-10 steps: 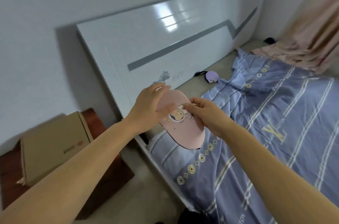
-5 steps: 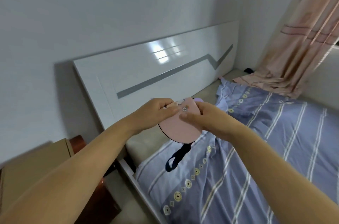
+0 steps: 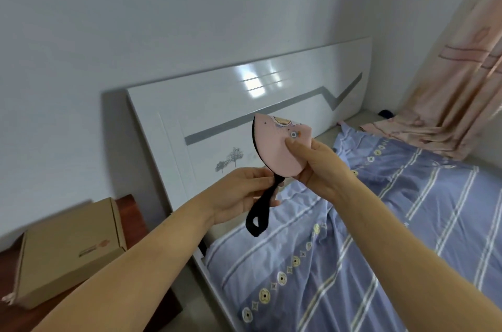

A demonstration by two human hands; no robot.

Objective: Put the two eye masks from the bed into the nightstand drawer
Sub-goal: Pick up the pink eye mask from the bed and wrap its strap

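Observation:
A pink eye mask [image 3: 274, 151], folded in half with a cartoon print near its top, is held upright in front of the white headboard [image 3: 217, 103]. My right hand [image 3: 316, 166] pinches its folded pink body. My left hand [image 3: 244, 193] grips the mask's black strap [image 3: 259, 212], which hangs in a loop below. The second, purple eye mask is hidden behind my hands. The dark red nightstand [image 3: 130, 209] stands at the lower left beside the bed; its drawer is out of sight.
A brown cardboard box [image 3: 70, 250] lies on top of the nightstand. A blue striped quilt [image 3: 380, 236] covers the bed. A pink curtain [image 3: 448, 100] hangs at the right, its end resting on the bed. A small dark object [image 3: 385, 113] lies by the far corner.
The mask has been folded in half and lifted higher. My left hand moved down from the mask body to the black strap. The view has tilted up and right.

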